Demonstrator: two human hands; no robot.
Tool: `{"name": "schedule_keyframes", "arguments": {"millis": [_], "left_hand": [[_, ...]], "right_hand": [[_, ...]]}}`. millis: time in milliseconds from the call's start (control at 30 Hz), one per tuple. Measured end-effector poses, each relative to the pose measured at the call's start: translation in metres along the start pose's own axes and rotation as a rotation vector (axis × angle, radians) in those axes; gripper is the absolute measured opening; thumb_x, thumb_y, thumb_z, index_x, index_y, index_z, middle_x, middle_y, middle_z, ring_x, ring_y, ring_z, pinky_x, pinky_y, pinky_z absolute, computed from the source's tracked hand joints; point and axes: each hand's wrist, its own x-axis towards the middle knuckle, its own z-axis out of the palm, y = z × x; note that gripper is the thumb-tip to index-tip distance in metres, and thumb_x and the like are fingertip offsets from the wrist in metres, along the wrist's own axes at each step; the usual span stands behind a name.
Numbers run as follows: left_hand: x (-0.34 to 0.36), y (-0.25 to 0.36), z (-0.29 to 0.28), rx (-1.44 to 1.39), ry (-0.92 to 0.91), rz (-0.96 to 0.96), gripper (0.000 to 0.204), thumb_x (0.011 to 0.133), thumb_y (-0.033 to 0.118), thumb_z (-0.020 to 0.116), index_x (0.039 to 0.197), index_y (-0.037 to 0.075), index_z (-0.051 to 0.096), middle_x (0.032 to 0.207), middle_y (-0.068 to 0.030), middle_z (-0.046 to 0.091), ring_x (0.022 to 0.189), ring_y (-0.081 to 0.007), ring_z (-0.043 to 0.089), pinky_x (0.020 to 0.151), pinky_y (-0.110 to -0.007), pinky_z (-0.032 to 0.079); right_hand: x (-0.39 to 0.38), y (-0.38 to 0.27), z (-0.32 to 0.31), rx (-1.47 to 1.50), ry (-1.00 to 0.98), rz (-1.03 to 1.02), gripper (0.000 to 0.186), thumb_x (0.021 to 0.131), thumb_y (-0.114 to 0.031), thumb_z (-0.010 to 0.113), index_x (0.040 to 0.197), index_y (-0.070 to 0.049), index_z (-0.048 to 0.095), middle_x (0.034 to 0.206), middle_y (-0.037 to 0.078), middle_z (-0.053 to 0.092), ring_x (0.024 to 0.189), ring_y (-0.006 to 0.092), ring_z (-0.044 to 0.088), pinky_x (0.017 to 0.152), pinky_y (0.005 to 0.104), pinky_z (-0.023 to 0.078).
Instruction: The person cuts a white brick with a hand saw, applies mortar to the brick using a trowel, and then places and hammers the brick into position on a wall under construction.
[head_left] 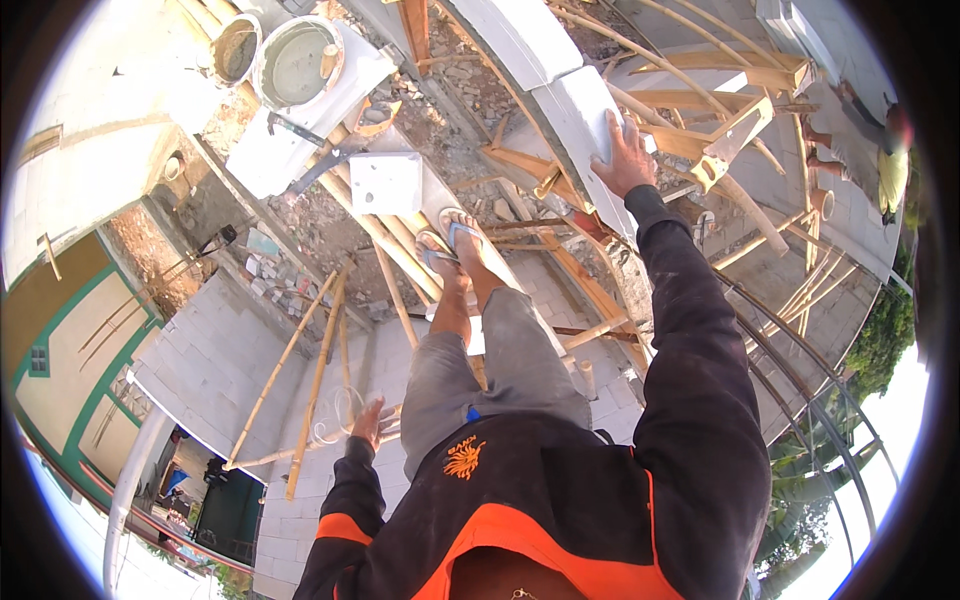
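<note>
My right hand (625, 160) rests with fingers apart on a pale block (560, 108) along the top of a narrow wall. A handsaw with a yellow handle (709, 173) is just right of it. My left hand (371, 422) hangs open beside my left thigh, near bamboo poles (311, 390) and a loop of thin pale cord (338, 425). My sandalled feet (459, 242) stand on narrow planks and bamboo, just beyond which lies a white block (385, 183).
Mortar buckets (298, 68), dark tools (318, 172) and a yellow container (378, 118) sit on the platform ahead. Rubble (262, 266) lies below. Timber and bamboo props (583, 325) criss-cross around me. Curved rebar (815, 405) rises at right, where another person (890, 160) is at the edge.
</note>
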Motion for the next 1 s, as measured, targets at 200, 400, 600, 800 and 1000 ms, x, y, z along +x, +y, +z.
{"name": "schedule_keyframes", "arguments": {"millis": [200,400,600,800,1000], "left_hand": [[-0.008,0.007,0.011,0.052,0.017,-0.001,0.072,0.094,0.051,0.055,0.148,0.015,0.024,0.142,-0.0211,0.043,0.119,-0.0394,0.054,0.091,-0.058,0.048],[-0.016,0.012,-0.003,0.028,0.074,-0.012,0.079,0.090,0.051,0.061,0.150,0.015,0.025,0.145,-0.0233,0.040,0.125,-0.0420,0.048,0.095,-0.062,0.045],[-0.010,0.019,0.002,0.035,0.085,0.023,0.077,0.089,0.052,0.061,0.147,0.013,0.029,0.143,-0.0234,0.041,0.124,-0.0418,0.049,0.093,-0.060,0.046],[0.000,0.030,0.012,0.079,0.072,0.128,0.077,0.087,0.054,0.063,0.143,0.011,0.033,0.137,-0.0233,0.046,0.115,-0.0389,0.055,0.088,-0.057,0.050],[0.005,0.038,0.015,0.103,0.079,0.184,0.077,0.083,0.054,0.066,0.140,0.011,0.037,0.131,-0.0216,0.050,0.109,-0.0368,0.057,0.084,-0.053,0.051]], "right_hand": [[0.003,-0.002,-0.014,0.043,-0.213,0.118,0.095,0.078,-0.038,0.072,0.154,-0.029,0.016,0.134,0.024,0.041,0.116,0.0443,0.053,0.094,0.0511,0.048],[-0.004,0.015,-0.026,0.111,-0.061,0.102,0.091,0.078,-0.037,0.073,0.153,-0.031,0.022,0.127,0.024,0.044,0.114,0.0419,0.055,0.092,0.0503,0.048],[0.001,0.015,-0.052,0.096,-0.103,0.173,0.091,0.077,-0.037,0.073,0.153,-0.030,0.023,0.129,0.024,0.044,0.116,0.0410,0.054,0.092,0.0505,0.048],[-0.004,0.025,-0.049,0.000,0.072,0.099,0.090,0.077,-0.039,0.072,0.153,-0.030,0.023,0.120,0.021,0.050,0.109,0.0399,0.058,0.087,0.0514,0.049],[0.004,0.020,-0.051,0.088,-0.051,0.190,0.091,0.076,-0.038,0.074,0.152,-0.032,0.025,0.135,0.025,0.043,0.118,0.0424,0.054,0.095,0.0505,0.047]]}}
